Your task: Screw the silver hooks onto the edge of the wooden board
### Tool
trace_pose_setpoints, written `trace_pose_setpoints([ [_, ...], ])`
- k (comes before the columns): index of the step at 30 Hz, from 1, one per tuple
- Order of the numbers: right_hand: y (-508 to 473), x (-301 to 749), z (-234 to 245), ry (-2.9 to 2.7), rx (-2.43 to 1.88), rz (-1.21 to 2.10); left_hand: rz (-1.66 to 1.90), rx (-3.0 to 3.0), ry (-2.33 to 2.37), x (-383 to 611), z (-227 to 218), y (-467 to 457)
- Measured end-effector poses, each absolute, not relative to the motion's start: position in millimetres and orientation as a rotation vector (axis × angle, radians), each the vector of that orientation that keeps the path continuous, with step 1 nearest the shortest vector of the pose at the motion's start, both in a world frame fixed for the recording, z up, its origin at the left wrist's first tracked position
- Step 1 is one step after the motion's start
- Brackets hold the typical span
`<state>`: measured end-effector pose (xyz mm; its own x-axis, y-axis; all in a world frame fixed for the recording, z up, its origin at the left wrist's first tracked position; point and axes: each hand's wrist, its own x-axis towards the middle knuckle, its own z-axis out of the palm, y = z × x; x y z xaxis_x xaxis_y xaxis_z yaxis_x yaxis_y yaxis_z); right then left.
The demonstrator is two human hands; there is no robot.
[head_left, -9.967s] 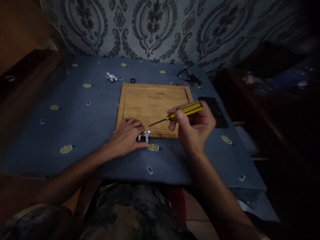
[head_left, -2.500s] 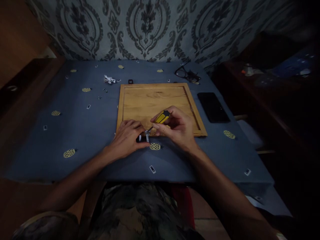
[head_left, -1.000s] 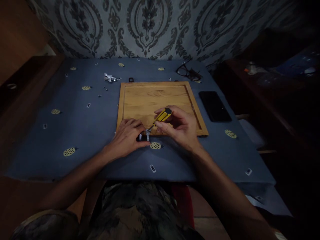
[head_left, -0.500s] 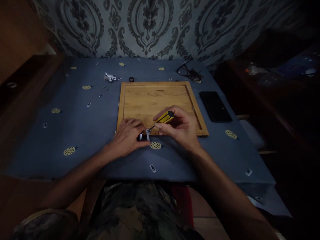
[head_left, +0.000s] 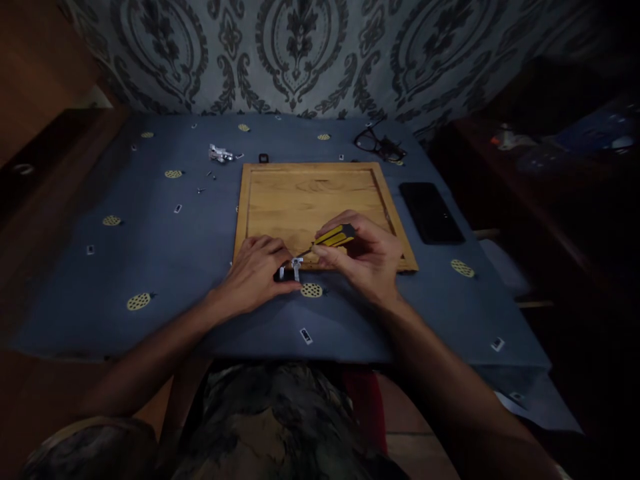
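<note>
My right hand (head_left: 367, 257) grips a yellow-and-black screwdriver (head_left: 334, 237), its shaft slanting down to the left. The tip is close to a small silver metal piece (head_left: 297, 265); whether it touches cannot be made out. My left hand (head_left: 263, 270) is closed around this piece at the near edge of a wooden board (head_left: 313, 193), thumb below and fingers above. Part of the piece is hidden behind the fingers.
Another silver metal part (head_left: 220, 154) lies at the back left, with several small screws (head_left: 201, 191) near it. A small black square item (head_left: 263, 158) sits behind the board. Glasses (head_left: 380, 145) and a black phone (head_left: 431, 213) lie to the right on the blue tablecloth (head_left: 165, 267).
My right hand and the screwdriver have shifted slightly right, and the screwdriver lies at a flatter angle. The left hand stays in place on the metal piece.
</note>
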<state>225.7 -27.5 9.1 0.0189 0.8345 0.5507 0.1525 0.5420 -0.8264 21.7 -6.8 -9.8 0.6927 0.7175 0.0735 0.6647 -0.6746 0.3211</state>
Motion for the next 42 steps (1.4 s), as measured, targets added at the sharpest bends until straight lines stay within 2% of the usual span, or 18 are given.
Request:
trace_pose_setpoints([
  [5,-28.2,226.6,13.9,-1.325,-0.908,0.609,0.318,2.626,1.094,21.0,-10.1,-6.6],
  [12,-25.8,226.6,7.6,-1.427,-0.935,0.73,0.338,2.642,1.086,20.4,-13.7,-5.9],
  [25,-25.6,227.2,4.0,-1.494,-0.996,0.762,0.311,2.642,1.097,20.6,-11.5,-6.7],
  [37,-25.3,237.1,16.2,-1.587,-0.938,1.005,0.315,2.633,1.097,19.9,-11.8,-6.7],
  [42,-25.1,231.3,6.9,-1.547,-0.912,0.909,0.275,2.613,1.104,21.2,-10.5,-6.8],
])
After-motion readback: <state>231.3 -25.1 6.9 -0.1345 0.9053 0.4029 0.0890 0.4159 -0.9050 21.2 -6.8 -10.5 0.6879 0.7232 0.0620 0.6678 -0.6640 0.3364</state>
